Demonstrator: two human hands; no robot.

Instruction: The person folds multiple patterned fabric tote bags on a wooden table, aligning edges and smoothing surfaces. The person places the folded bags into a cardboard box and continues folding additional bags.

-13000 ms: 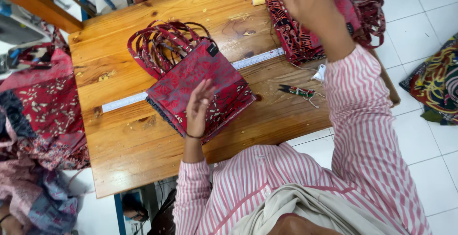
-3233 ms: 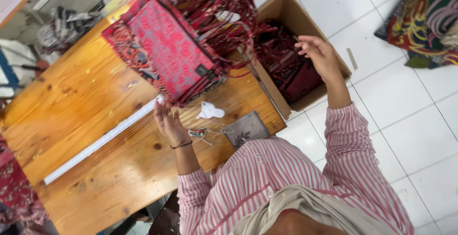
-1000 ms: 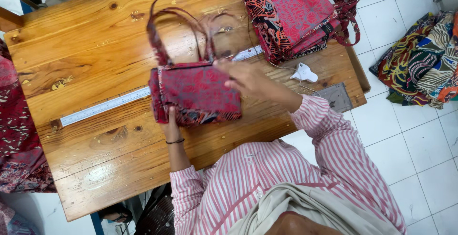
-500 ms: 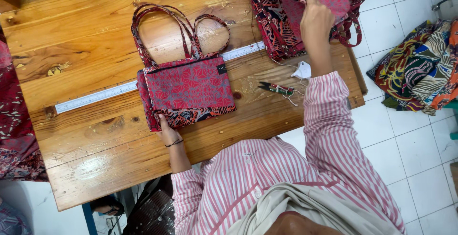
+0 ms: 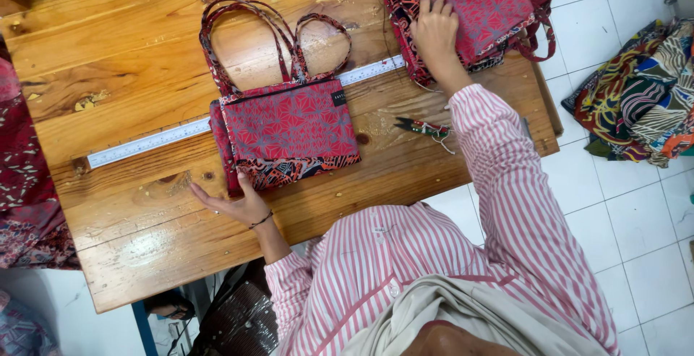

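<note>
A red patterned tote bag (image 5: pixel 289 121) lies flat on the wooden table (image 5: pixel 130 59), stacked on another like it, with its handles (image 5: pixel 253 31) stretched toward the far side. My left hand (image 5: pixel 235 203) rests flat on the table with fingers spread, touching the stack's near left corner. My right hand (image 5: pixel 434 27) reaches to the far right onto a pile of red bags (image 5: pixel 491 2). Its fingers curl over the left edge of the top bag.
A long white ruler (image 5: pixel 144 143) runs across the table under the bags. Small thread snips (image 5: pixel 426 127) lie near my right sleeve. Red cloth (image 5: pixel 22 182) hangs at the left table edge. Colourful fabrics (image 5: pixel 643 96) are heaped on the white tiled floor at right.
In the last half second little moved: my right hand shifted slightly on the pile and my left hand stayed at the bag's corner. A second ago both hands were laying the bag down.
</note>
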